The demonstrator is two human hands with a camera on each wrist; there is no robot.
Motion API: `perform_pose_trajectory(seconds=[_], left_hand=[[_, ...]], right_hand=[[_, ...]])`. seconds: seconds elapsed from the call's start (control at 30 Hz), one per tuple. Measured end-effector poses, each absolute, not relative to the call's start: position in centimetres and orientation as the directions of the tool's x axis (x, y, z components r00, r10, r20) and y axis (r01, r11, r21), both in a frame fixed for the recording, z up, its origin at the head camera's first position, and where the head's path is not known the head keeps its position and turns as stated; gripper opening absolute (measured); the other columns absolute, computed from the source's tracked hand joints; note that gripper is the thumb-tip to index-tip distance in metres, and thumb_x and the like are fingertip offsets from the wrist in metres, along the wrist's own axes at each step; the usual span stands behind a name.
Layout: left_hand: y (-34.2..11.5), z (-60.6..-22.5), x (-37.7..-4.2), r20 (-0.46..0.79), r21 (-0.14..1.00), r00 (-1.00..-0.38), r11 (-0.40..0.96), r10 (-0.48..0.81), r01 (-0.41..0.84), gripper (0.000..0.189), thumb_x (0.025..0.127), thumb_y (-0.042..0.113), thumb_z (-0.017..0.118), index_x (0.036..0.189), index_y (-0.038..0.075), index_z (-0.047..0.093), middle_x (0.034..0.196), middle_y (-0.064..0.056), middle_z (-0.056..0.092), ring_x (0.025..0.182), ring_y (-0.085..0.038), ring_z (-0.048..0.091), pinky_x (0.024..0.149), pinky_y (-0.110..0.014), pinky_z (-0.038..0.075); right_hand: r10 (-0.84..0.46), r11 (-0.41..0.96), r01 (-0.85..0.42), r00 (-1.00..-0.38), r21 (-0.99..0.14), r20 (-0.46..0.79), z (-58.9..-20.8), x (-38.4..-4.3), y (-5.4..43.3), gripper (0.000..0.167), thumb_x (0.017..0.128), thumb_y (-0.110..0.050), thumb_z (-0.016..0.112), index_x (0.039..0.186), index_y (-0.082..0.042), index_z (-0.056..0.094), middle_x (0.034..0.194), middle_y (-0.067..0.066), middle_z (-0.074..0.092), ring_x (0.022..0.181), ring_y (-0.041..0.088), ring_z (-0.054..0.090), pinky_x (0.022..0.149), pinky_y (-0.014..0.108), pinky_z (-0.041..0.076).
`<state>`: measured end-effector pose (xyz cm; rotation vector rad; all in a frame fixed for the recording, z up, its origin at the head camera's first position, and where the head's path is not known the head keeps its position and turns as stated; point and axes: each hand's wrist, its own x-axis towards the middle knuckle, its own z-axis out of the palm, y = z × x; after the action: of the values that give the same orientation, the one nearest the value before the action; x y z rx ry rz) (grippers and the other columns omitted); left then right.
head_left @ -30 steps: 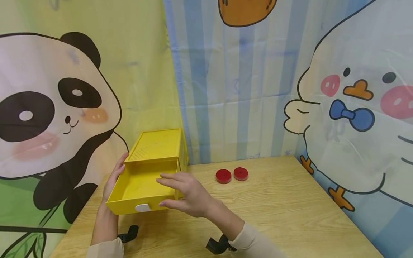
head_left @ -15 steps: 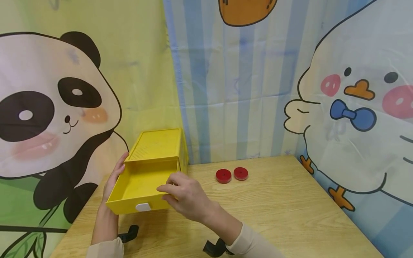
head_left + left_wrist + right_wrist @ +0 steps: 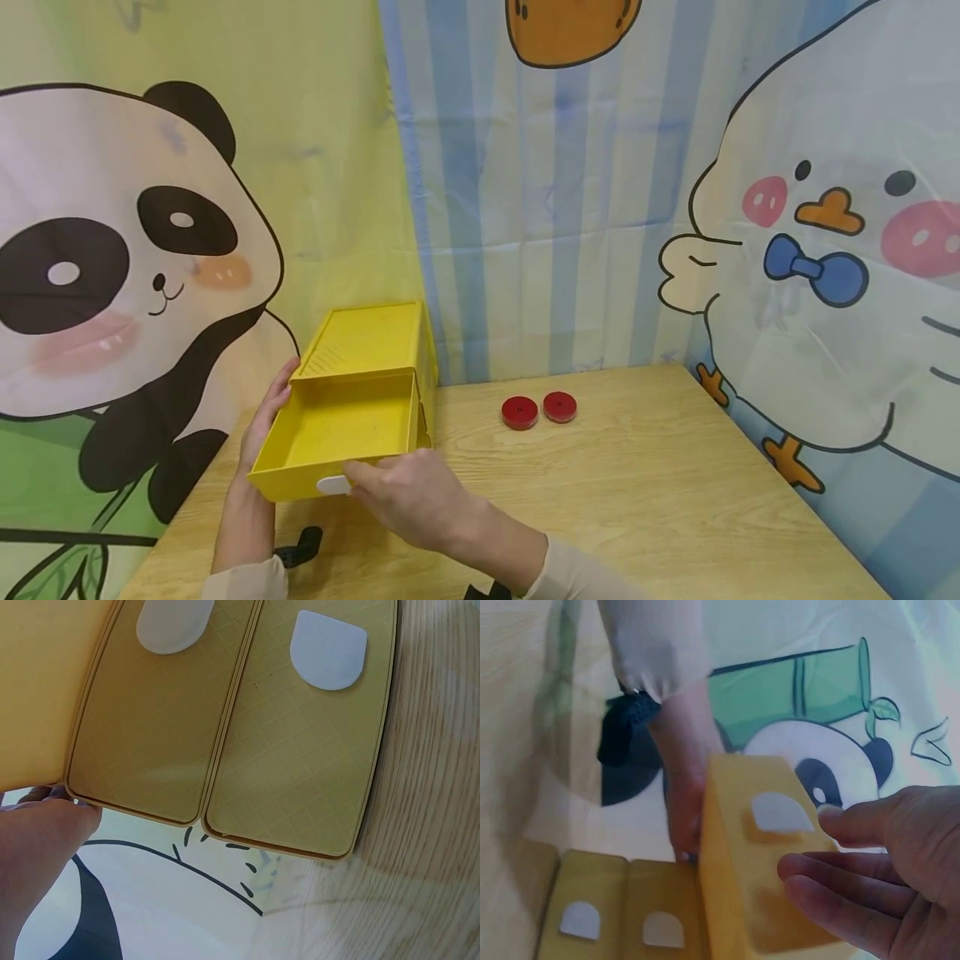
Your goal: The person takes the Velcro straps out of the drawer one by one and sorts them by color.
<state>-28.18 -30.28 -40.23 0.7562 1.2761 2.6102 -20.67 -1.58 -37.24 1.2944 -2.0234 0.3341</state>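
Observation:
A yellow drawer cabinet (image 3: pixel 367 333) stands at the left back of the table. Its top drawer (image 3: pixel 352 421) is pulled out, with nothing visible inside and a white tab (image 3: pixel 330 485) on its front. In the left wrist view, two lower drawer fronts (image 3: pixel 285 765) are closed. My left hand (image 3: pixel 262 425) rests along the left side of the drawer and cabinet, fingers extended and partly hidden. My right hand (image 3: pixel 416 496) is at the drawer front, thumb beside the tab. The right wrist view shows its fingers (image 3: pixel 847 900) fairly straight, close to the front; exact contact is unclear.
Two small red discs (image 3: pixel 520 412) lie on the wooden table (image 3: pixel 637 483) right of the cabinet. Printed curtains (image 3: pixel 540 208) hang close behind the cabinet and table. A black wrist mount (image 3: pixel 300 547) juts from my left wrist.
My right hand has moved from above the drawer's right edge down and leftward to its front, near the tab. The left hand and the drawer look nearly unmoved.

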Motion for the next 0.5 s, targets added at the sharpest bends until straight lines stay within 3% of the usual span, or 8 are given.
perform_pose_trajectory(seconds=[0.27,0.5], left_hand=[[-30.5,-40.6,-28.3,0.39,0.792,-0.859,-0.597,0.331,0.129,0.053,0.116,0.021,0.015,0.168,0.029,0.009,0.169,0.0,0.027,0.134,-0.015,0.056,0.111,-0.033,0.051],[-30.2,-40.1,-28.3,0.343,0.828,-0.889,-0.545,0.302,0.135,0.055,0.117,0.024,0.018,0.169,0.027,0.001,0.169,0.002,0.025,0.135,-0.013,0.054,0.11,-0.03,0.051]], right_hand=[[-0.672,0.415,-0.908,-0.269,0.05,0.69,-38.5,-20.8,-2.9,0.016,0.095,-0.023,0.078,0.109,-0.016,0.076,0.083,-0.011,0.078,0.063,-0.003,0.067,0.057,0.004,0.044],[-0.635,0.406,-0.914,-0.275,0.01,0.722,-38.8,-21.4,-3.6,0.01,0.095,-0.018,0.078,0.105,-0.014,0.077,0.081,-0.009,0.078,0.062,-0.002,0.068,0.059,0.003,0.046]])
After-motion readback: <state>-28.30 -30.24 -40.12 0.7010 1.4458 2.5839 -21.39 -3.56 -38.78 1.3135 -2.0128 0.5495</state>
